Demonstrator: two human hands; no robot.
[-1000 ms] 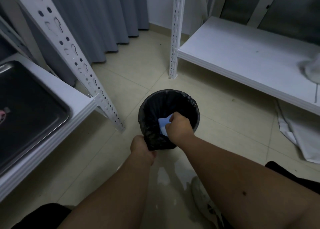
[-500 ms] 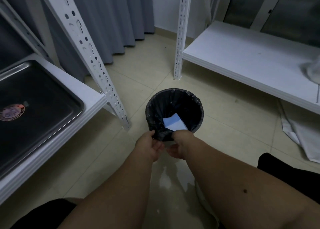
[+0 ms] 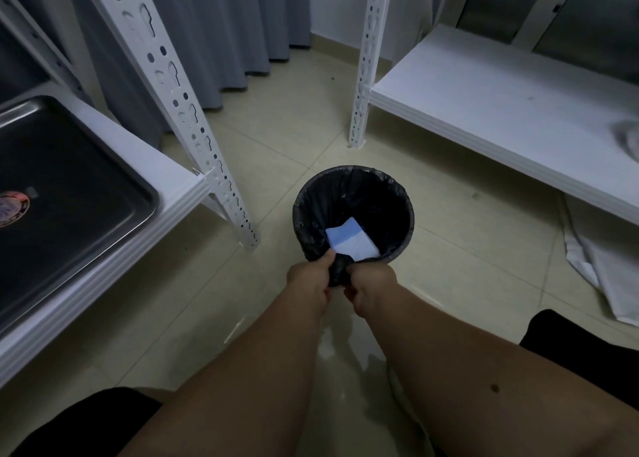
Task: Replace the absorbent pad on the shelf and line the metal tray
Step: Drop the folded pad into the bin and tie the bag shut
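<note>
Lighting: dim, cool, bluish throughout. Brightest area: pale glare on the floor tiles just near of the bin. Bin interior almost black. Soft shadow under the shelf right of the bin. Edges: wide-angle bowing of the shelf posts. Focus: mildly soft, grainy.

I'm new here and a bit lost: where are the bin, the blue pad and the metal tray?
bin [image 3: 406, 197], head view, far rim.
blue pad [image 3: 351, 240], head view, top face.
metal tray [image 3: 86, 194], head view, bare floor.

Glossy metal tray, crinkled plastic bin liner, shiny tiled floor
</note>
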